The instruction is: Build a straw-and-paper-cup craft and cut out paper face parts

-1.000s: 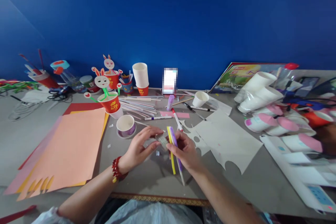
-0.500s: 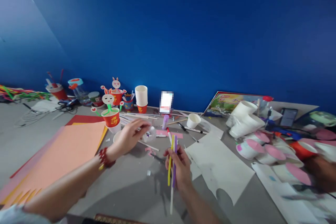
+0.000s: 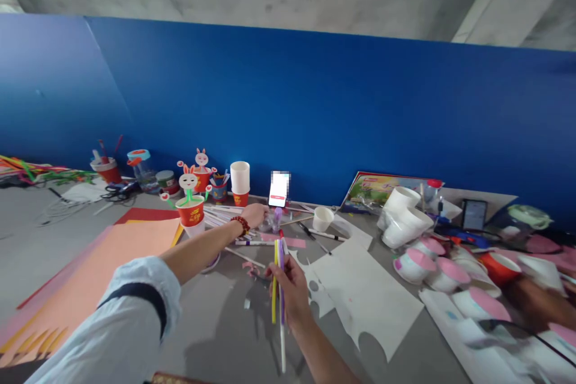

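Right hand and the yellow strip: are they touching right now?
Touching. The head view shows the right hand with its thumb across the yellow strip, pinching it alongside the purple strip.

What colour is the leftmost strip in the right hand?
The strip is yellow, clearest in head view.
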`<state>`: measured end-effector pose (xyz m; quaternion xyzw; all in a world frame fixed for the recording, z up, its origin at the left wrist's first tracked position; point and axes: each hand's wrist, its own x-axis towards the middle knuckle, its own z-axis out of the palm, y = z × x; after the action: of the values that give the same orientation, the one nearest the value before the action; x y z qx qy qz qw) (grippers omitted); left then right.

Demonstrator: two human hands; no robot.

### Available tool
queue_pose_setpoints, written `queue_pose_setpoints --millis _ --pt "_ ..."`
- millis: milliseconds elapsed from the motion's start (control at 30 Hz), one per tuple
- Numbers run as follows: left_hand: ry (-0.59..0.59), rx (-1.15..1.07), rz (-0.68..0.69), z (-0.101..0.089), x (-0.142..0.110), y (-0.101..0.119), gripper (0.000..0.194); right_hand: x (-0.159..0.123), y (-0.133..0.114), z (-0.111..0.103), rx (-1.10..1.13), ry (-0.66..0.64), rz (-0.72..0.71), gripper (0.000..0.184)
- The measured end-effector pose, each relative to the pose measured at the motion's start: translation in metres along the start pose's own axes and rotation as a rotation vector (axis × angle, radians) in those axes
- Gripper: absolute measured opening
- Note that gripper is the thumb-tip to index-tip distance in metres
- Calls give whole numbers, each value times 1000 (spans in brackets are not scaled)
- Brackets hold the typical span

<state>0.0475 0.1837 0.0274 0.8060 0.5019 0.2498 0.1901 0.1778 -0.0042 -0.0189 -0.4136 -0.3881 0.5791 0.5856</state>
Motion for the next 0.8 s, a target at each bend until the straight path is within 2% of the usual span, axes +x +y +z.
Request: queue_pose_setpoints --millis 133,200,300,400,467,500,633,800 --pt "-80 -142 -53 -15 -9 4 34 2 0 0 10 -11 -25 42" --pt "-97 -253 -65 -22 -24 10 35 2 -1 1 22 -5 -33 43" --pt "-148 -448 -71 -27 -66 26 49 0 -4 1 44 -2 -29 45" --pt "-197 -625 -61 -28 -115 46 46 -4 -6 2 56 -41 -13 43" --pt "-258 -913 -51 -27 -140 59 39 -6 -7 3 53 -100 -32 41" --pt "-259 -985 -33 -25 -148 64 37 -7 -7 4 46 -132 -54 40" --pt "-113 -1056 -33 -19 -162 76 31 -11 -8 8 -8 -198 -127 42" --pt "-32 -1019 -53 -22 -167 76 29 -13 -13 3 -63 -170 -219 41"
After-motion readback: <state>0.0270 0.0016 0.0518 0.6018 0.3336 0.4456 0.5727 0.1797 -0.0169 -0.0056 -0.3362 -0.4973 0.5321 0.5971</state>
